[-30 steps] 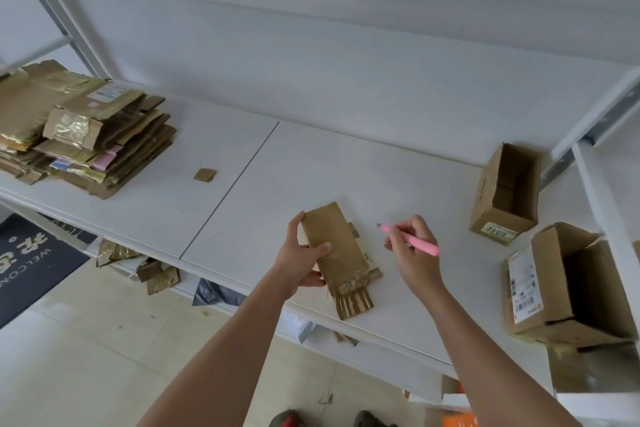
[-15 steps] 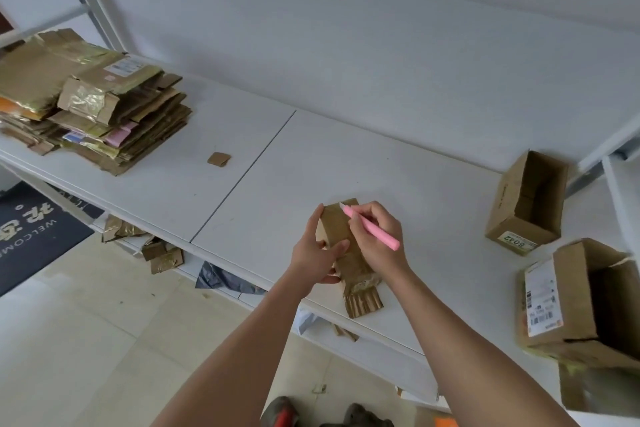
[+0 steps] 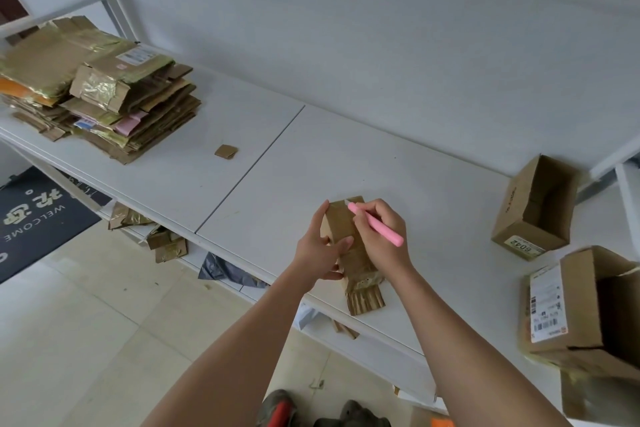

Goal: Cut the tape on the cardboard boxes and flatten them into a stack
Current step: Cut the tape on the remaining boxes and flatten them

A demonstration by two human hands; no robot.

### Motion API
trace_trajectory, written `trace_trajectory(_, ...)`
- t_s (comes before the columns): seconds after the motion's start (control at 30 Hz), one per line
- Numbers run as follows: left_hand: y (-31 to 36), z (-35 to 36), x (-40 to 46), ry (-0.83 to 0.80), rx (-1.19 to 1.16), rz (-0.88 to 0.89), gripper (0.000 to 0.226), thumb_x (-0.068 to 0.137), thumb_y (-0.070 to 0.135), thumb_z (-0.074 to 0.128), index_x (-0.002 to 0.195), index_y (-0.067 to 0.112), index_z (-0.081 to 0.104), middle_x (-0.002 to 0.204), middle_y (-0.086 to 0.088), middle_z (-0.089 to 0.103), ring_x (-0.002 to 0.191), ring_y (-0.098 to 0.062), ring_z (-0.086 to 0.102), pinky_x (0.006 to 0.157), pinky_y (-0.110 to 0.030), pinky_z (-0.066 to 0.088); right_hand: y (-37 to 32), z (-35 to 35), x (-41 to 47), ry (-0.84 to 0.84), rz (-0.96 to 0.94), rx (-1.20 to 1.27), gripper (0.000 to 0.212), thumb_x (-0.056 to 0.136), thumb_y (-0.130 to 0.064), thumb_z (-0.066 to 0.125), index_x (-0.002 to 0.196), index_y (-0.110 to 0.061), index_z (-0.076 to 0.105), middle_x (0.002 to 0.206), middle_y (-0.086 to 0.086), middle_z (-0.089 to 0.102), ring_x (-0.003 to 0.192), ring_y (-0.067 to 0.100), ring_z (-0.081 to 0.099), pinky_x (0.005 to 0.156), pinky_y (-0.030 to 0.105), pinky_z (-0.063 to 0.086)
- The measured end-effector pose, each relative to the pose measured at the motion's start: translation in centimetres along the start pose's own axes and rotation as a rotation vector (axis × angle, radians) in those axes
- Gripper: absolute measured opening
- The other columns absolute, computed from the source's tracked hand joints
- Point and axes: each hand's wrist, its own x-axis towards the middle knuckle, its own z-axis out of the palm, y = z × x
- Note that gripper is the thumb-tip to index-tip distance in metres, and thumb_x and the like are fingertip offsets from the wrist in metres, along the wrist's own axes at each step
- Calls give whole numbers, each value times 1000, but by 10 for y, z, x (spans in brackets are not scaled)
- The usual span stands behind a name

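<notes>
A small, narrow cardboard box (image 3: 341, 224) lies near the front edge of the white shelf (image 3: 433, 204). My left hand (image 3: 320, 250) grips its left side, thumb on top. My right hand (image 3: 379, 237) holds a pink cutter (image 3: 375, 224) like a pen, its tip at the box's far top end. A frayed taped flap (image 3: 365, 298) of the box points toward me. A stack of flattened boxes (image 3: 100, 94) sits far left on the shelf.
Two open cardboard boxes stand at the right: a smaller one (image 3: 535, 208) and a larger labelled one (image 3: 585, 308). A small cardboard scrap (image 3: 225, 151) lies mid-shelf. Cardboard bits sit on the lower shelf (image 3: 166, 244). A dark mat (image 3: 34, 215) is on the floor.
My right hand moved left with the pink cutter, from beside the box onto its far end. My left hand keeps its grip on the box. The camera shifted slightly.
</notes>
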Motion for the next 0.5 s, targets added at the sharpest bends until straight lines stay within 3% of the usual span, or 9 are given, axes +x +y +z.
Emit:
trace_trajectory(0.17, 1, 0, -1, 0, 12, -5, 77, 91, 26, 70, 139, 64, 24, 120, -11, 61, 96, -28, 69, 57, -33, 60, -2, -2, -1, 26, 45, 94, 5, 95, -9, 62, 91, -10, 65, 94, -8, 73, 89, 2, 68, 73, 16, 53)
trace_trajectory(0.3, 3, 0, -2, 5, 20, -13, 77, 90, 26, 71, 139, 64, 24, 120, -10, 61, 95, -30, 70, 57, -33, 60, 1, -2, 0, 28, 57, 91, 4, 92, -7, 65, 95, -9, 63, 88, -3, 71, 85, 7, 68, 70, 20, 55)
trace_trajectory(0.5, 4, 0, -3, 2, 23, -11, 76, 90, 26, 71, 137, 66, 25, 121, -11, 60, 94, -29, 70, 57, -34, 60, 3, 0, 6, 33, 29, 8, 12, 99, -13, 58, 93, -5, 53, 83, 1, 72, 79, 4, 69, 64, 15, 52)
